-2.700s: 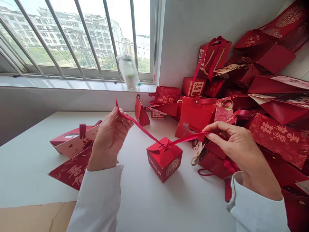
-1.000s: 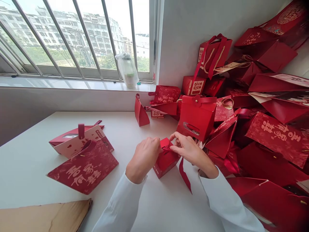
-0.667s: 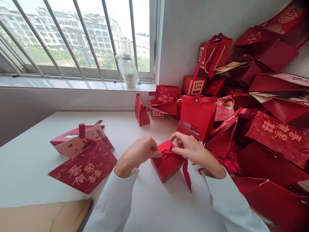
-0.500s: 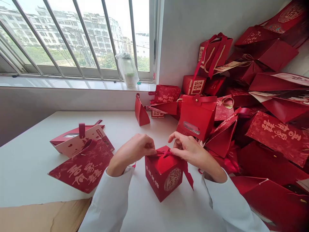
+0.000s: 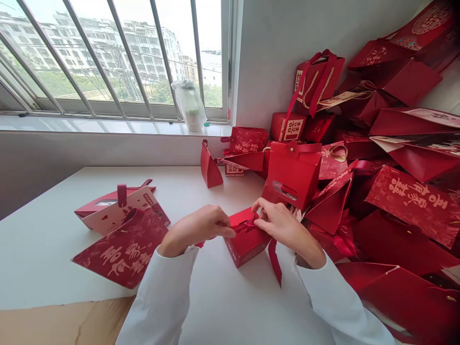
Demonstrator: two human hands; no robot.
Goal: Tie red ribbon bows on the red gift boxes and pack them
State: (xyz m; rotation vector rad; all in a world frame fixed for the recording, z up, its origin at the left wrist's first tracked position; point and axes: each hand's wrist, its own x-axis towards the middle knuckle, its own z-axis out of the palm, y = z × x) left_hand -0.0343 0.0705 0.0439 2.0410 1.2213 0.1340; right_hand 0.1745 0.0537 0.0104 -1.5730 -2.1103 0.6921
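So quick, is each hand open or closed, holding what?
Left hand: closed, pinching the red ribbon.
Right hand: closed, pinching the same ribbon at the small red box.

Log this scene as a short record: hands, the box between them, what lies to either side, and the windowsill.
Left hand: pinching one side of the red ribbon
Right hand: thumb and fingers on the ribbon's other side
Between hands: red box on the white table, ribbon across its top
Left side: dark red package with pale lettering; brown cardboard nearer the wearer
Right side: heap of red packages
Windowsill: bagged container
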